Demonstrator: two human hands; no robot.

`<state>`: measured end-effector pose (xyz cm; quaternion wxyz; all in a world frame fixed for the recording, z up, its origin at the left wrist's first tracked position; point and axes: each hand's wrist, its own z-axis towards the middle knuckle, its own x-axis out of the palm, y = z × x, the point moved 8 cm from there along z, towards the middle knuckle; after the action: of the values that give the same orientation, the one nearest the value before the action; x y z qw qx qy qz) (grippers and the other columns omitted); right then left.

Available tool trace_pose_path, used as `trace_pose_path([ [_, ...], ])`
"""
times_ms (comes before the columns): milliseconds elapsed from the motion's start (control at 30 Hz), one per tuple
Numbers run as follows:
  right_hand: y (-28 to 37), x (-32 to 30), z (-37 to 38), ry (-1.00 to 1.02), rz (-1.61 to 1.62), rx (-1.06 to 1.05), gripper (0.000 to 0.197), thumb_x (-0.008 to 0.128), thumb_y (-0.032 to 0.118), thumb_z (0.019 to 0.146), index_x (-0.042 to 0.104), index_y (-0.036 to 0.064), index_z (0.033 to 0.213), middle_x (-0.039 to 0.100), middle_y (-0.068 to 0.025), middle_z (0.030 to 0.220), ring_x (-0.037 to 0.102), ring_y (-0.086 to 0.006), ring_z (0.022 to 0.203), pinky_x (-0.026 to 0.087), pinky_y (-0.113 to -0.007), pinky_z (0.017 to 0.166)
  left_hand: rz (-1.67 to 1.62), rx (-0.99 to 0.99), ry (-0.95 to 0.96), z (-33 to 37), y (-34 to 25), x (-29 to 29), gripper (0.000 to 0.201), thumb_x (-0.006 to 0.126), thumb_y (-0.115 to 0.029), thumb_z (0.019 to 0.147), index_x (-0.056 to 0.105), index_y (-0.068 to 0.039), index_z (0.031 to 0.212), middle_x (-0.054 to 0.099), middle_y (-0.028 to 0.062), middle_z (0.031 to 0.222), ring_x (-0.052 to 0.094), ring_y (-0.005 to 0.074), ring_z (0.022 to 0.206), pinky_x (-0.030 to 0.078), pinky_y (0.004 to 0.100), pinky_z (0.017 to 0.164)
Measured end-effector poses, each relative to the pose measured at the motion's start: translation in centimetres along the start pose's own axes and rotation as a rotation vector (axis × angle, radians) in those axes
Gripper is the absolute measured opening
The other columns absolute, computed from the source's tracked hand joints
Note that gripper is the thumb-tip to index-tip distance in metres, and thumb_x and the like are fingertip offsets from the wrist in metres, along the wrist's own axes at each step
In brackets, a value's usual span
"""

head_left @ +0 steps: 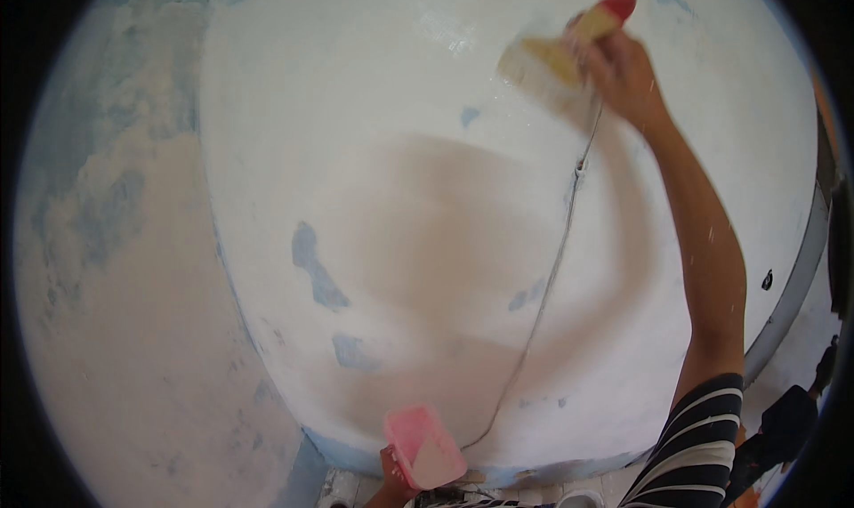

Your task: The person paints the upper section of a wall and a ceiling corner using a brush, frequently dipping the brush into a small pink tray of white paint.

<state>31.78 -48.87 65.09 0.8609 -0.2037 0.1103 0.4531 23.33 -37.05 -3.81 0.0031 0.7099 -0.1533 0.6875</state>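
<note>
High on the white wall (427,90), my right hand (616,68) is closed around the handle of a wide paintbrush (543,63). The handle is yellowish with a red end, and the bristles, blurred by motion, are at the wall to the left of the hand. Low in the view, my left hand (396,468) grips the side of a pink plastic tub (411,423). Inside it lies whitish paint (436,463). Blue patches (313,268) show through the white coat at several spots.
A thin cable (559,259) runs down the wall below the brush. Patchy blue and white wall (116,205) meets it at a corner on the left. At the lower right a person in dark clothing (785,419) is partly visible. Light floor tiles (614,483) lie along the bottom.
</note>
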Motion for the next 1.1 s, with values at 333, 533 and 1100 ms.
trace_pose_path([
  [333, 4.4, 2.9, -3.4, 0.091, -0.598, -0.463, 0.036, 0.072, 0.004, 0.070, 0.064, 0.0066, 0.104, 0.065, -0.0126, 0.099, 0.063, -0.0318, 0.092, 0.052, -0.035, 0.081, -0.006, 0.066, 0.046, 0.2, 1.6, -2.7, 0.065, 0.035, -0.050, 0.085, 0.043, -0.008, 0.134, 0.050, 0.0119, 0.131, 0.049, 0.0333, 0.120, 0.040, 0.0536, 0.100],
  [533, 10.5, 12.7, -13.0, 0.784, -0.106, -0.262, 0.020, 0.069, 0.017, 0.081, 0.064, 0.0079, 0.098, 0.066, -0.0105, 0.094, 0.063, -0.0237, 0.089, 0.050, -0.034, 0.080, 0.014, 0.073, 0.018, -2.3, 0.5, 2.5, 0.065, 0.035, -0.050, 0.085, 0.042, -0.010, 0.135, 0.051, 0.0113, 0.130, 0.049, 0.0336, 0.121, 0.039, 0.0532, 0.101],
  [1100, 10.7, 14.8, -20.7, 1.063, -0.377, -0.523, 0.022, 0.052, 0.014, 0.087, 0.058, 0.0175, 0.108, 0.062, -0.0072, 0.101, 0.059, -0.0277, 0.105, 0.049, -0.040, 0.091, -0.015, 0.058, 0.026, -0.7, -0.6, 0.2, 0.072, 0.037, -0.057, 0.081, 0.040, -0.015, 0.139, 0.047, 0.0091, 0.136, 0.046, 0.0336, 0.123, 0.036, 0.0558, 0.101],
])
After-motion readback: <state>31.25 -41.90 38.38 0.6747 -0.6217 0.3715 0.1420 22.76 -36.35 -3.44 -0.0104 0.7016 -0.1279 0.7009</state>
